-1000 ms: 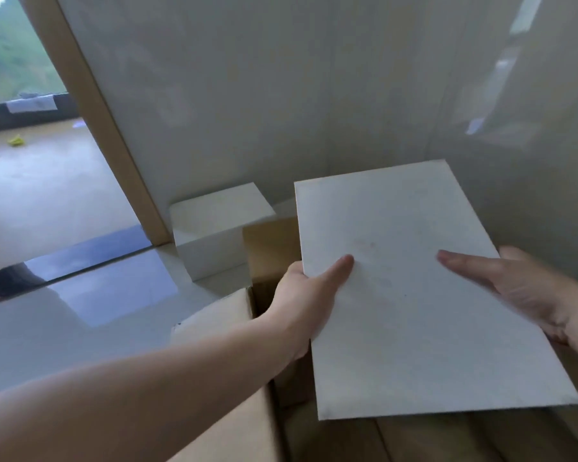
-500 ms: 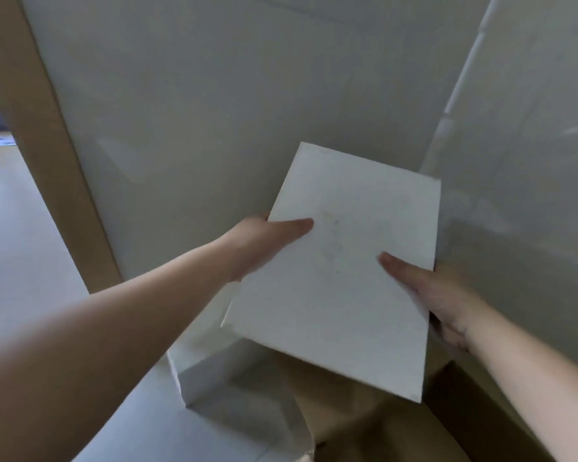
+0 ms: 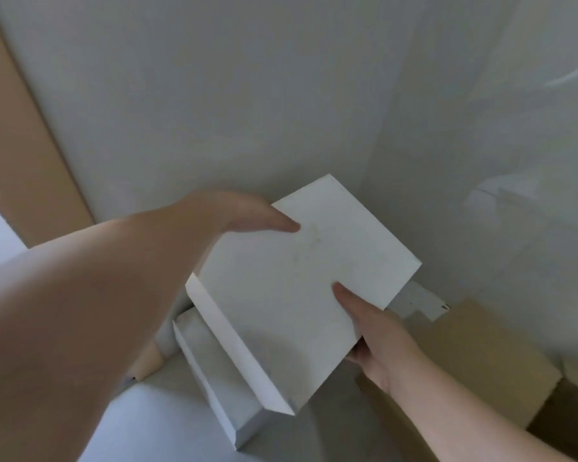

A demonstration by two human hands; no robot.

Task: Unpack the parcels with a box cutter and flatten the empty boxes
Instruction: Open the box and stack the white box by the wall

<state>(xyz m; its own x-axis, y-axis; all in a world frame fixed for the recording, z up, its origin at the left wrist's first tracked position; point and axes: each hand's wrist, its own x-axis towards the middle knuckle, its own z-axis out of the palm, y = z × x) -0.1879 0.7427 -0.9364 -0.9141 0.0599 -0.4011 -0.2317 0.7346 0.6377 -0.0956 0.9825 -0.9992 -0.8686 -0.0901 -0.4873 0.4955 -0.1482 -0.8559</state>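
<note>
I hold a flat white box (image 3: 297,288) tilted above the floor in a corner of the room. My left hand (image 3: 234,215) grips its far left edge, thumb lying on the top face. My right hand (image 3: 371,331) grips the near right edge, thumb on top and fingers underneath. A narrow flap hangs along the box's lower left side. Under it lies another white box (image 3: 221,378) on the floor. No box cutter shows in this view.
Brown cardboard boxes (image 3: 474,358) lie at the right against the white walls (image 3: 281,95). A small white piece (image 3: 421,301) sticks out behind the held box. A tan door frame (image 3: 20,145) runs up the left.
The white box has swung lower and closer to the corner, now over the other white box. Both hands have kept their hold on its edges.
</note>
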